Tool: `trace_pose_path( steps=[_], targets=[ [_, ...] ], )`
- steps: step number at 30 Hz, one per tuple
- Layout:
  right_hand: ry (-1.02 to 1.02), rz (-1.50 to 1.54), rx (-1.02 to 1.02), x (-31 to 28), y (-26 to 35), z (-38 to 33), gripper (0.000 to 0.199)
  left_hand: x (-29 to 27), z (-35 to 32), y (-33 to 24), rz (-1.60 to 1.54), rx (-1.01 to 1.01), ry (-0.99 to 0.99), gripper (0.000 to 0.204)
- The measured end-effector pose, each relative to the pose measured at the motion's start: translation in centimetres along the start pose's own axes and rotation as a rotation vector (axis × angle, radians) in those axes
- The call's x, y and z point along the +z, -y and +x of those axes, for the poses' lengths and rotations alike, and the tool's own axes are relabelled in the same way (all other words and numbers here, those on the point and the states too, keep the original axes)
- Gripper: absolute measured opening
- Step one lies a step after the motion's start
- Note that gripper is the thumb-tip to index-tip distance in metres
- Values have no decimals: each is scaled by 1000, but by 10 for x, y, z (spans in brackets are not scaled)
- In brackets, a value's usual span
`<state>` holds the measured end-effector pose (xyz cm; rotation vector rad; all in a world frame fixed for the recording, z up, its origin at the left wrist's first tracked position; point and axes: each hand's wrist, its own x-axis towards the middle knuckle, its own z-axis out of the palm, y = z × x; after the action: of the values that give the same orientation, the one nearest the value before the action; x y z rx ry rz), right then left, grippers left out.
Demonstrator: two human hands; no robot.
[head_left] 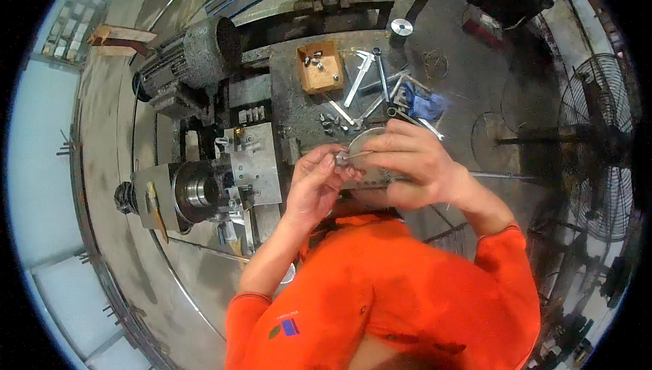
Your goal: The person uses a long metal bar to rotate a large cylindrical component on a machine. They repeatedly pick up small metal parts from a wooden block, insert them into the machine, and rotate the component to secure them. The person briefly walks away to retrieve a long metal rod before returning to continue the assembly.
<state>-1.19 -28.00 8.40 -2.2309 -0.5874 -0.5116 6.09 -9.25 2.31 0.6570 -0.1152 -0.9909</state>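
In front of my chest, my left hand [318, 183] pinches a small metal part [341, 158] between thumb and fingers. Close against it, my right hand [418, 163] is closed on a thin, pointed metal tool [358, 155], its tip at the part. The exact kind of both is too small to make out. Beyond my hands, several small metal pieces [331, 123] lie loose on the dark bench. A shallow brown box [308, 79] there holds more of them. To its right lie a caliper [360, 78] and a long wrench [382, 75].
At my left stands a machine with a round metal chuck [198, 192] and a flat plate [258, 170]; a brush [157, 210] lies on its housing. A motor [197, 54] sits behind. A blue cloth [424, 102] lies by the wrenches. At far right is a large fan [598, 146].
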Motion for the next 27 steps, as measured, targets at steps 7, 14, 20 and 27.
trace_pose_path(
  steps=[7,14,20,27],
  targets=[
    [23,-128,-31,-1,24,0,27,8,-11,2,136,47,-38,28],
    [59,-193,-18,1,27,0,23,7,-9,1,232,86,-32,22],
    [0,-80,25,-1,13,-7,30,6,1,1,412,160,-96,22],
    [-92,107,241,-18,-32,-28,34,-1,37,-4,873,174,-182,20]
  ],
)
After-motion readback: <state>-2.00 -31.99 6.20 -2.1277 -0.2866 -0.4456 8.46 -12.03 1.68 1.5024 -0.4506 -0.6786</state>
